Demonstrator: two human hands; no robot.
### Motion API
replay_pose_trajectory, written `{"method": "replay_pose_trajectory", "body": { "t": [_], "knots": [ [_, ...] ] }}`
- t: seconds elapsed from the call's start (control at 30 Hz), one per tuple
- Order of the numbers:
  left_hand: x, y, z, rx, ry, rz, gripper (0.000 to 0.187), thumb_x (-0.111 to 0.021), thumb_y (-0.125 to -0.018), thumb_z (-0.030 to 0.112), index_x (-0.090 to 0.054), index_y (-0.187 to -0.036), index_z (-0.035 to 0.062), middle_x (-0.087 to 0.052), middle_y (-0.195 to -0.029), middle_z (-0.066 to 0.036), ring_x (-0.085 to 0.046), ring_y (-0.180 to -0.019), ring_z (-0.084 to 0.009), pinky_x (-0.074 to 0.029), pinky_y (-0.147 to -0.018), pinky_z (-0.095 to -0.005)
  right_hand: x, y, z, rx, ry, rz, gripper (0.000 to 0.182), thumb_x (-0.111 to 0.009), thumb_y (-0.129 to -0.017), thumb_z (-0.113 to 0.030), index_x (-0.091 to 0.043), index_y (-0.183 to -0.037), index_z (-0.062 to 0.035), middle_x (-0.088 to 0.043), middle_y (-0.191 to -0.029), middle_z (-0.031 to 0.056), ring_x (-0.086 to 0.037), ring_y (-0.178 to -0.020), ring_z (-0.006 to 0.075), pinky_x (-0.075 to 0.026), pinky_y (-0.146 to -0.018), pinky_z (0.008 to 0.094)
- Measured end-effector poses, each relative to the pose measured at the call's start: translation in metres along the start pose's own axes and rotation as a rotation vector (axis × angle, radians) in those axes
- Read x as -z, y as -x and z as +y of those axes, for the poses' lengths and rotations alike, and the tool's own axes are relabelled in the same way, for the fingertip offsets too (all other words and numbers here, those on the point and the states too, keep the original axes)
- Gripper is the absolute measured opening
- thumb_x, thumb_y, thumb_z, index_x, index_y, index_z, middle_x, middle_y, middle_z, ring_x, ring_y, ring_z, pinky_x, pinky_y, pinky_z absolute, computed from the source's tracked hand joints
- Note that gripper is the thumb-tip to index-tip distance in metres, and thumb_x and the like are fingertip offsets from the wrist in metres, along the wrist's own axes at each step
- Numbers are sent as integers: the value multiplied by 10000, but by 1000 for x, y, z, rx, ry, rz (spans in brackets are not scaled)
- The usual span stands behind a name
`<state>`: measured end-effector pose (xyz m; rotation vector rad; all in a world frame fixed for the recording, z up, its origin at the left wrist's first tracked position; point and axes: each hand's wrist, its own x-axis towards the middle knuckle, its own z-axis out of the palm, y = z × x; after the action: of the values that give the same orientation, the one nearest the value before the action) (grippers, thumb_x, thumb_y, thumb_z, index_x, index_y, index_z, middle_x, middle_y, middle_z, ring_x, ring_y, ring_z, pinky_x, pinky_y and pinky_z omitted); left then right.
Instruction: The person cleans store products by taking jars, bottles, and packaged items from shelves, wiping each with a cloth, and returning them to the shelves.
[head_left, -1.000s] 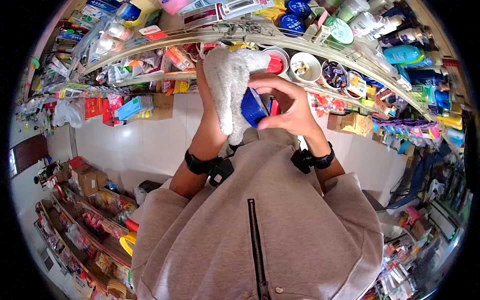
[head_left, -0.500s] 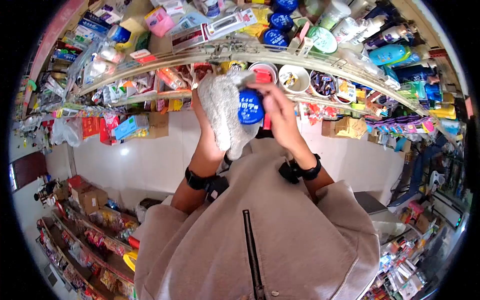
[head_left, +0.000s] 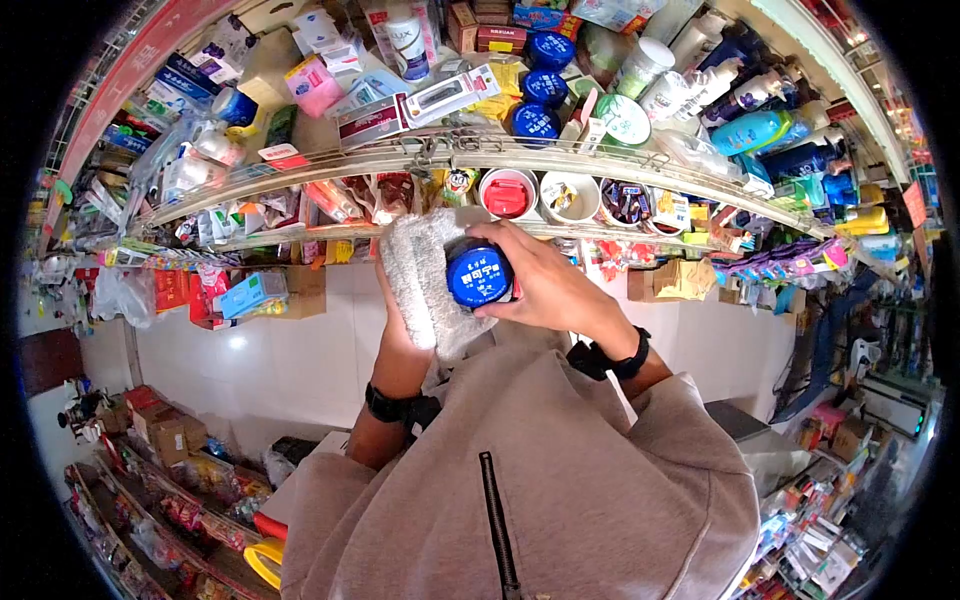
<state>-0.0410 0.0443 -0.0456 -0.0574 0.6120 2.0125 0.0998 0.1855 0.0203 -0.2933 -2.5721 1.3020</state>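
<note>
A grey fluffy cloth (head_left: 420, 275) covers most of my left hand (head_left: 402, 338), which is closed around it from below. Against the cloth sits a round jar with a blue lid and white Chinese lettering (head_left: 478, 276), its lid facing up toward me. My right hand (head_left: 548, 282) grips the jar from the right, fingers curled over its far edge and thumb at the near side. The jar's underside is hidden by the cloth and my fingers.
Ahead is a shelf edge (head_left: 460, 150) crowded with goods. Similar blue-lidded jars (head_left: 536, 122) stand on it in a row. Below are white tubs, one with red items (head_left: 507, 195). Cardboard boxes (head_left: 170, 430) and lower shelves stand at left behind me.
My right hand, whose fingers were raised beside the jar, has closed around it. Both hands, jar and cloth sit lower in view, and the shelf appears shifted down and slightly left.
</note>
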Motion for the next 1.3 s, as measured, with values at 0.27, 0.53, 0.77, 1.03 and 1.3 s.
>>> {"method": "replay_pose_trajectory", "body": {
  "t": [0.27,0.53,0.77,1.03,1.3],
  "knots": [
    [-34,15,25,73,-141,115,676,-445,-960,630,-528,-1301,52,-617,-1165,-100,-613,-1006,-247,-504,-909,-386,81,-60,25,262,538,432,662,-815,-651,-282,-592,-1183,43,-598,-1179,232,-568,-1086,379,-470,-959,455],
    [18,13,35,-20,-253,18,680,-466,-954,633,-524,-1316,60,-609,-1187,-90,-609,-1039,-223,-507,-897,-359,133,-135,118,-17,912,451,639,-745,-727,-425,-621,-1148,39,-657,-1077,263,-609,-1048,396,-485,-931,452],
    [0,29,41,-86,-313,153,612,-448,-1000,543,-504,-1341,37,-634,-1204,-112,-651,-1018,-255,-557,-856,-405,130,-139,129,-258,827,273,612,-757,-778,-353,-561,-1251,-15,-674,-1029,237,-620,-1012,421,-489,-917,456],
    [4,35,35,-248,-575,23,554,-409,-1031,502,-462,-1364,62,-589,-1265,-112,-619,-1084,-235,-543,-894,-379,77,-137,84,-384,1195,46,644,-719,-800,-514,-594,-1203,-27,-707,-1098,158,-661,-1066,304,-441,-974,443],
    [-15,34,32,-140,-449,209,503,-409,-1038,471,-491,-1337,74,-602,-1235,-92,-626,-1060,-234,-542,-890,-376,81,-147,91,-475,1109,-87,813,-694,-803,-581,-487,-1303,26,-696,-1155,168,-645,-1119,322,-431,-997,449]
  ]
}}
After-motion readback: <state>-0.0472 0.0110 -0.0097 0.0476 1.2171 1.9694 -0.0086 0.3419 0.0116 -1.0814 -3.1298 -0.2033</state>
